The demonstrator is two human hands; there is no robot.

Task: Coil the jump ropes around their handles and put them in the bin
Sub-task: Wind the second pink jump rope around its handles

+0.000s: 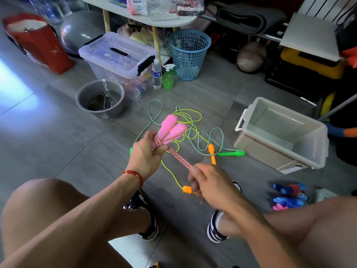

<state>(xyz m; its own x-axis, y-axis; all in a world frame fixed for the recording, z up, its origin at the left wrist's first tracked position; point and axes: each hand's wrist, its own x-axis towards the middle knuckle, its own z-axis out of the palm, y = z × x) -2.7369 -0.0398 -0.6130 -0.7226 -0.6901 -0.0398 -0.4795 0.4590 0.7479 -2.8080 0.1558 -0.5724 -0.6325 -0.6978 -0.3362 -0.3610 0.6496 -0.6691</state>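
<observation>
Your left hand [145,154] grips the two pink handles [171,130] together near their lower ends, where a few turns of the pink-and-white rope [178,158] already cross them. From there the rope runs taut toward five o'clock into your right hand [209,183], whose fingers are curled round it. You look to be midway through coiling this first rope. The next move calls for keeping tension and swinging your right hand around the handles so each new turn lies beside the last, with the left hand holding the pair steady.

On the floor at twelve o'clock of your hands lie the green rope [214,135] and the yellow rope [190,115], loose and tangled. The open bin [316,141] waits at two o'clock, nothing visible inside.
</observation>
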